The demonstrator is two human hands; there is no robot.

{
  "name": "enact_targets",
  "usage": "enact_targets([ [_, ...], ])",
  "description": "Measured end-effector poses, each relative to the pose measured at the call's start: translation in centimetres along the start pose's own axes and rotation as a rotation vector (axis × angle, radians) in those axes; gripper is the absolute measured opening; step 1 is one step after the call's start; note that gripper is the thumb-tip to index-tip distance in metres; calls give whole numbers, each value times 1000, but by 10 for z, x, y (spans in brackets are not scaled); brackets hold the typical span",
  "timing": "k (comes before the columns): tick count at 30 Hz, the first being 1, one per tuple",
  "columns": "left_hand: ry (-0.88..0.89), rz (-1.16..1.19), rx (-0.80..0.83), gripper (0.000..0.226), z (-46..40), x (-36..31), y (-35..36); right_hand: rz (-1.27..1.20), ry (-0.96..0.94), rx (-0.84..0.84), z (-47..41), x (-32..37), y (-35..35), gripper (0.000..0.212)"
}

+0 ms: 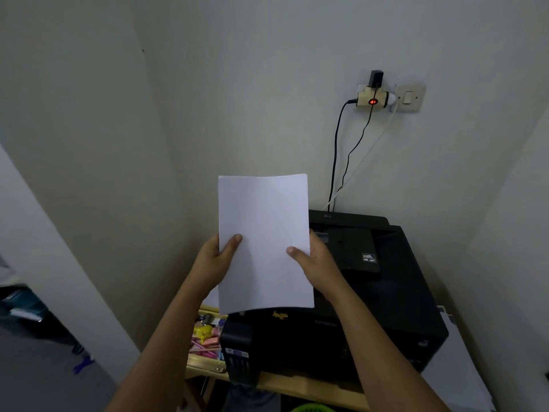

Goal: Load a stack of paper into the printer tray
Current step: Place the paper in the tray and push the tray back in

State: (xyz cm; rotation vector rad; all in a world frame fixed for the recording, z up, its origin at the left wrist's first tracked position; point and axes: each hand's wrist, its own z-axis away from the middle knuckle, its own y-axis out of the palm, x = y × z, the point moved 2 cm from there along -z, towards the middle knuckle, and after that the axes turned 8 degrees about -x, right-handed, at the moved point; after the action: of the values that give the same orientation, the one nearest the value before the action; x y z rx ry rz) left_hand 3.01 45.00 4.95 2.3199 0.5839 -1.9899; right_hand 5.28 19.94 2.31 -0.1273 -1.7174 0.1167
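You hold the stack of paper (263, 242) upright in the air above the black printer (374, 292), your left hand (217, 257) and right hand (312, 260) pinching its two sides, thumbs in front, probably to keep the sheets straight for the tray.

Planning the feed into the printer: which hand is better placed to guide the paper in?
Probably the right hand: it grips the white paper stack on the side over the black printer; the left hand hangs off its left.
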Motion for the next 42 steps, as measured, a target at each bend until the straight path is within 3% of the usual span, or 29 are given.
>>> enact_targets([
  [6, -195, 74, 68, 56, 25, 24, 4, -53, 90, -53, 33, -6, -5, 45],
  [10, -352, 165, 120, 38, 55, 35, 12, -31, 108, -76, 67, -17, -8, 44],
  [14, -454, 255, 162, 35, 85, 49, 13, -37, 147, -125, 107, -32, -10, 43],
  [20, -352, 172, 206, 37, 116, 74, 13, -91, 172, -171, 153, -60, -11, 42],
  [24, -304, 107, 210, 34, 135, 90, 7, -122, 237, -99, 174, -89, -11, 38],
  [30, -391, 88, 144, 35, 161, 139, -13, -126, 378, -46, 194, -149, -5, 16],
  [35, -433, 55, 120, 30, 187, 178, -21, -115, 425, 9, 208, -200, 14, 16],
  [38, -447, 14, 104, 23, 199, 198, -22, -153, 463, -21, 213, -226, 22, 17],
  [42, -419, -32, 139, 30, 207, 221, -21, -204, 505, -135, 208, -257, 31, 18],
])
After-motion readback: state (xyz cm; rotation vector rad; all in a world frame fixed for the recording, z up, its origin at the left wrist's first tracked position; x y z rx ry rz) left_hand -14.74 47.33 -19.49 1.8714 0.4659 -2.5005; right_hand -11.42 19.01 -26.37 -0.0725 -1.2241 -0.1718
